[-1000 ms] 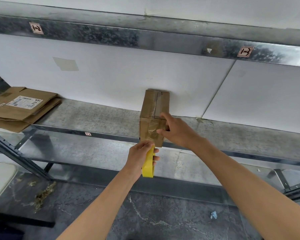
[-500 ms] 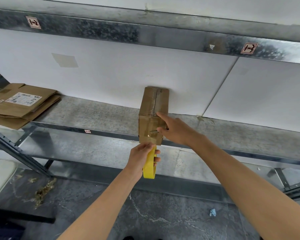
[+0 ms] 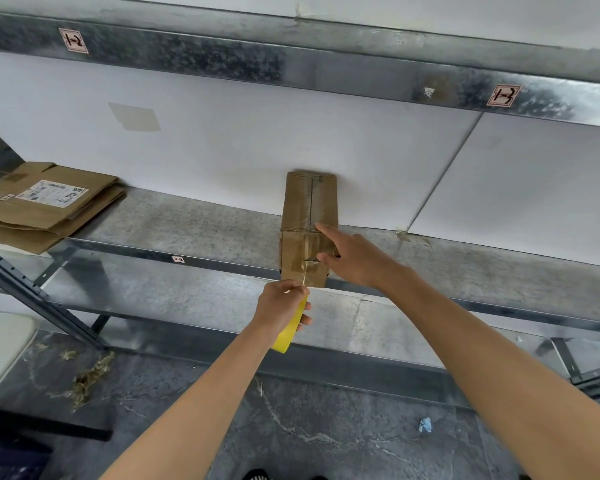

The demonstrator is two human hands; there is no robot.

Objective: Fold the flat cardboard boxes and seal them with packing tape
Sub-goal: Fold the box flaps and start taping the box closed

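A small folded cardboard box [image 3: 307, 211] stands on the metal shelf [image 3: 187, 233], its back against the white wall and its front end over the shelf's edge. Clear tape runs along its top seam and down the front face. My left hand [image 3: 280, 308] grips a yellow roll of packing tape [image 3: 289, 330] just below the box's front, with a strand of tape stretched up to the box. My right hand [image 3: 352, 256] presses on the box's near right corner, forefinger straight along the top edge and thumb on the taped front.
A stack of flat cardboard boxes [image 3: 45, 206] lies at the shelf's left end. An upper shelf beam [image 3: 291, 69] hangs overhead. A lower shelf level [image 3: 153, 299] is below. On the dark floor lie tape scraps [image 3: 87, 379] and a blue scrap [image 3: 425, 424].
My left hand has drawn the yellow roll slightly down and away, stretching the tape. My right forefinger has straightened along the box's top edge. The box stays in place.
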